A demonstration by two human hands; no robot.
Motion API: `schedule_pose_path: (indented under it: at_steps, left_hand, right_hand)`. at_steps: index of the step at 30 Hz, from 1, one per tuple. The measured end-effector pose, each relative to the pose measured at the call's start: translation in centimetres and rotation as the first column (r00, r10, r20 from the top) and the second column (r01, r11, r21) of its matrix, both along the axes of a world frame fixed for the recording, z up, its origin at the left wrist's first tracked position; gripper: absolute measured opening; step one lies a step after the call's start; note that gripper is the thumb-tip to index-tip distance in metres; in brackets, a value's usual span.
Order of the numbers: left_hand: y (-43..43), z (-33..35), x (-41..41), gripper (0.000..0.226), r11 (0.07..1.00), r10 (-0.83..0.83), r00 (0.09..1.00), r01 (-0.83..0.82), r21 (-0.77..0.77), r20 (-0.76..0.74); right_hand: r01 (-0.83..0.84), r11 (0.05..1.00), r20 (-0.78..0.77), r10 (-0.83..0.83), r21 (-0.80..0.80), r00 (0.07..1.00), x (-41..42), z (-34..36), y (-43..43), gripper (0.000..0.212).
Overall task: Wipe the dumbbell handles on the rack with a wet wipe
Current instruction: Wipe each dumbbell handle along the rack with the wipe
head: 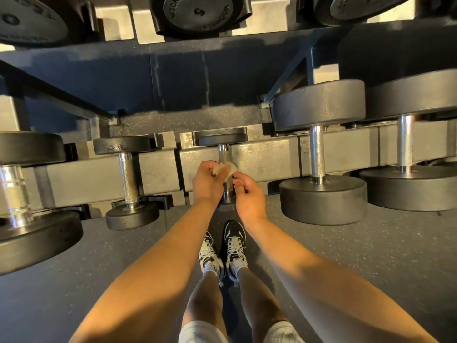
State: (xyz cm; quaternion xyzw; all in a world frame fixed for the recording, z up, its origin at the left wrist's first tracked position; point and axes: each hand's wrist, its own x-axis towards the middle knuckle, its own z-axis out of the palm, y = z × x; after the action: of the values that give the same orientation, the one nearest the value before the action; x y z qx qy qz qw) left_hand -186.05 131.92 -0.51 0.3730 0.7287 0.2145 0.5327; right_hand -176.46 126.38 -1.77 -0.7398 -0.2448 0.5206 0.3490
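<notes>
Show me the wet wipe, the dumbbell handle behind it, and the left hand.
wet wipe [226,167]: head view, middle of the crumpled sheet.
dumbbell handle [223,154]: head view, knurled bar above the wipe.
left hand [207,185]: head view, back of the hand.

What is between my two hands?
The head view shows the wet wipe and the small dumbbell handle between the left hand and right hand.

Just one cam, head-mounted and wide-angle, pointing steeply down and forward at the lower rack [259,162] shelf, close in, own shoes [233,233] nearer, low in view.
</notes>
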Motion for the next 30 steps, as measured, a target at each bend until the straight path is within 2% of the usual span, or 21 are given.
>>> schedule_pose_path:
  at_steps: [5,9,14,18,21,24,27,30]
  left_hand:
    - [-2.6,-0.2,-1.2,0.024,0.978,-0.18,0.983,0.174,-0.111,-0.046]
    - [-2.4,0.4,-1.8,0.024,0.974,-0.18,0.983,0.171,-0.149,-0.045]
    - [-3.5,2.8,-2.1,0.018,0.991,-0.132,0.991,0.133,-0.013,0.008]
    - [-3.2,3.9,-1.1,0.026,0.954,-0.276,0.961,0.269,0.136,0.033]
    - [-2.6,4.1,-0.3,0.038,0.922,-0.378,0.91,0.354,0.157,0.168]
    - [-2.3,3.4,-0.4,0.048,0.953,-0.282,0.935,0.248,0.171,0.217]
    - [-2.3,2.1,-0.5,0.043,0.977,-0.151,0.983,0.132,0.169,0.104]
    - [-2.4,0.9,-0.4,0.045,0.986,-0.151,0.984,0.144,0.078,0.092]
  right_hand:
    - [-0.014,1.0,0.031,0.015,-0.028,0.999,-0.5,0.9,-0.2,0.032]
    - [-0.061,0.996,0.057,0.065,-0.057,0.996,-0.1,2.2,-0.5,0.029]
    - [-0.054,0.998,0.076,0.053,0.013,0.996,0.3,4.3,-0.5,0.018]
    - [-0.049,0.998,-0.121,0.053,0.039,0.991,0.7,6.1,0.7,0.013]
    - [-0.015,1.0,-0.19,0.011,-0.016,0.982,1.4,5.7,1.8,0.013]
    - [0.121,0.991,-0.156,-0.129,-0.055,0.979,2.0,5.1,3.2,0.022]
    - [0.277,0.96,-0.134,-0.279,-0.038,0.951,2.1,4.3,4.7,0.022]
    - [0.281,0.959,-0.208,-0.281,-0.034,0.937,1.3,3.8,6.1,0.017]
